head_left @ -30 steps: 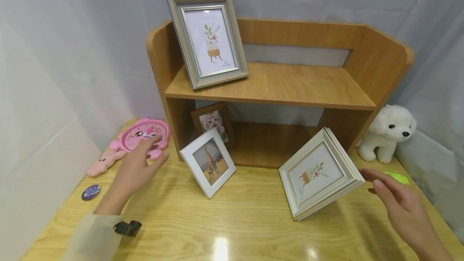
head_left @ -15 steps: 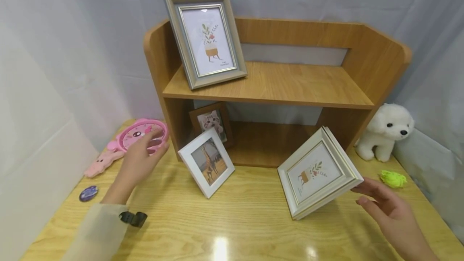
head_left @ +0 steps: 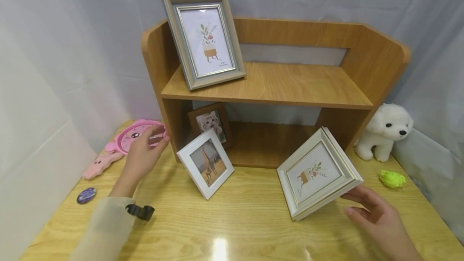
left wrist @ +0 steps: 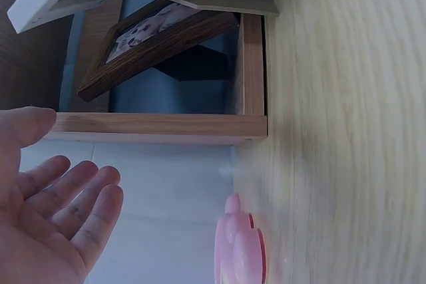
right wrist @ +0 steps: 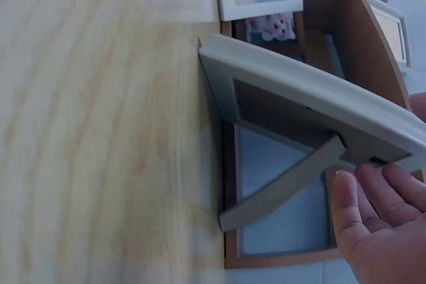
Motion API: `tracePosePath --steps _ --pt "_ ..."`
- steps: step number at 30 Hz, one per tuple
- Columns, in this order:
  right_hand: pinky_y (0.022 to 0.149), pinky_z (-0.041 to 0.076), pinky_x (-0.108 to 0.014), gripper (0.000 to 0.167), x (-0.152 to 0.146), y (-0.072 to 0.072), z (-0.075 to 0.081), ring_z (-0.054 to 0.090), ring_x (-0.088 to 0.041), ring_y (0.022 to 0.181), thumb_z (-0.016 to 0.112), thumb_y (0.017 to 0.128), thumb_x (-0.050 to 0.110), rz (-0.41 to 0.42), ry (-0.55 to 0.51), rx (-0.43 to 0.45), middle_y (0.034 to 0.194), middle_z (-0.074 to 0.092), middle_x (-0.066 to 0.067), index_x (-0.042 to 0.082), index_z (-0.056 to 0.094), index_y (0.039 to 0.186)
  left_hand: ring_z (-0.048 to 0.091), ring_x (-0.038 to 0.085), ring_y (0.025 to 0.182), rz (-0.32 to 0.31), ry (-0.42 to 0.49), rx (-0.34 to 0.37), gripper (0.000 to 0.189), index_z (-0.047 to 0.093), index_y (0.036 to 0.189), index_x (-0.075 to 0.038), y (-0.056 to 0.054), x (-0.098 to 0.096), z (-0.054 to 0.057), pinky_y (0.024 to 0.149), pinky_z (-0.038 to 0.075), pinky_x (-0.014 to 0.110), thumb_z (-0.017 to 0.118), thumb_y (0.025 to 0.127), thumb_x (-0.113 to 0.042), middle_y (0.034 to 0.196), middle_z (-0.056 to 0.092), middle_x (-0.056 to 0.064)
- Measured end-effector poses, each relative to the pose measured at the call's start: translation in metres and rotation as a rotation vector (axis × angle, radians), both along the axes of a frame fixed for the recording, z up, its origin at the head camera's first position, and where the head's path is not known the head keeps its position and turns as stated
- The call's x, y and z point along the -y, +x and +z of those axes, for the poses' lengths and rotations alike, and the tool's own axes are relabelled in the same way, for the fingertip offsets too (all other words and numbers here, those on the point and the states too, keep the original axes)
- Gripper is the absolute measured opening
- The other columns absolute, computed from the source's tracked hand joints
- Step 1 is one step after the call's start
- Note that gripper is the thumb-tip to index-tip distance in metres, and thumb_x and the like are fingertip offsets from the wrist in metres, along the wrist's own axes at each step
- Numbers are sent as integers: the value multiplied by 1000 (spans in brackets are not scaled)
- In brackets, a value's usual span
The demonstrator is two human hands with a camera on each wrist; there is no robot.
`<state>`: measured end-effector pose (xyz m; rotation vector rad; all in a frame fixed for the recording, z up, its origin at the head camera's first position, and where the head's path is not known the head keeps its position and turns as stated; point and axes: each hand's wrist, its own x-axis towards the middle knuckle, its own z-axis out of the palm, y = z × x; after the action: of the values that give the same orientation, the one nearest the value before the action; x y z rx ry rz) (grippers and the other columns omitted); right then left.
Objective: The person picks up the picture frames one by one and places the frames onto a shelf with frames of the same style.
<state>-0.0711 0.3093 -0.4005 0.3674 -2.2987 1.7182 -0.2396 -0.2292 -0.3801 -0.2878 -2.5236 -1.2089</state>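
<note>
Left hand (head_left: pixel 142 157) is hovering near pink clock (head_left: pixel 134 133), right hand (head_left: pixel 378 217) is hovering beside leaning frame (head_left: pixel 314 174) (contact unclear), thumbs (left wrist: pixel 30 126) standing apart from fingers (left wrist: pixel 100 221)

No text is readable: tiny print (head_left: pixel 223 64) in the beige frame (head_left: pixel 204 41) and the cream frame (head_left: pixel 319 174) is too blurred.

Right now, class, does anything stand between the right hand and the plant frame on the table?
Nothing visible does: the right hand has its fingers at the back of the plant frame, though contact is unclear.
</note>
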Motion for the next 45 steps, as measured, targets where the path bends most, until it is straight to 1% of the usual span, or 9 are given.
tracePosePath --steps 4,8,15,26,29,33,37,40,45 --pt "80 56 -20 45 7 -1 -3 62 -5 107 65 87 -15 -35 21 23 119 64 4 -6 52 129 60 38 116 -5 29 -16 49 52 136 0 -5 -2 0 94 52 50 61 99 -31 134 57 21" --pt "80 57 -21 37 12 -3 -5 63 -5 104 66 87 -14 -45 57 11 114 66 3 -9 55 122 59 38 116 -7 46 -13 51 51 137 1 -8 -4 0 96 51 50 62 99 -31 133 58 21" --pt "80 57 -21 31 22 -5 -7 65 -7 100 65 86 -16 -29 -11 4 108 68 1 -10 58 115 59 39 116 -1 54 -12 53 51 137 2 -10 -7 0 96 50 51 63 98 -31 130 58 23" --pt "73 59 -24 29 35 -7 -10 68 -11 91 68 87 -10 -116 17 86 100 72 -2 -10 60 115 64 37 108 17 43 -57 46 58 131 1 -13 -7 -4 89 55 48 65 97 -29 124 63 21" --pt "73 59 -24 31 37 -8 -9 69 -12 90 69 89 -4 -167 36 131 100 72 -2 -9 60 118 65 37 107 18 44 -57 46 59 130 1 -14 -7 -5 88 56 48 66 97 -29 124 63 21" --pt "75 58 -23 38 41 -11 -7 68 -9 92 72 91 7 -241 77 174 105 72 0 -8 58 123 65 36 105 22 43 -58 45 60 129 1 -16 -7 -5 87 56 47 66 96 -29 123 64 20" --pt "76 58 -22 43 44 -12 -7 68 -6 94 72 91 9 -257 46 179 106 72 0 -10 56 125 66 36 103 19 45 -70 44 61 128 1 -16 -7 -5 86 57 47 67 96 -29 121 65 20" --pt "77 58 -23 42 45 -13 -8 68 -6 94 72 90 4 -251 -4 159 103 73 4 -13 55 124 67 37 102 16 49 -74 43 61 127 2 -16 -6 -5 84 57 47 67 96 -27 120 65 21" --pt "75 58 -22 40 47 -14 -7 69 -5 91 73 88 1 -285 -35 139 98 73 7 -15 56 121 67 40 101 23 47 -57 43 60 128 2 -13 -7 -5 84 57 49 66 97 -28 121 64 23"
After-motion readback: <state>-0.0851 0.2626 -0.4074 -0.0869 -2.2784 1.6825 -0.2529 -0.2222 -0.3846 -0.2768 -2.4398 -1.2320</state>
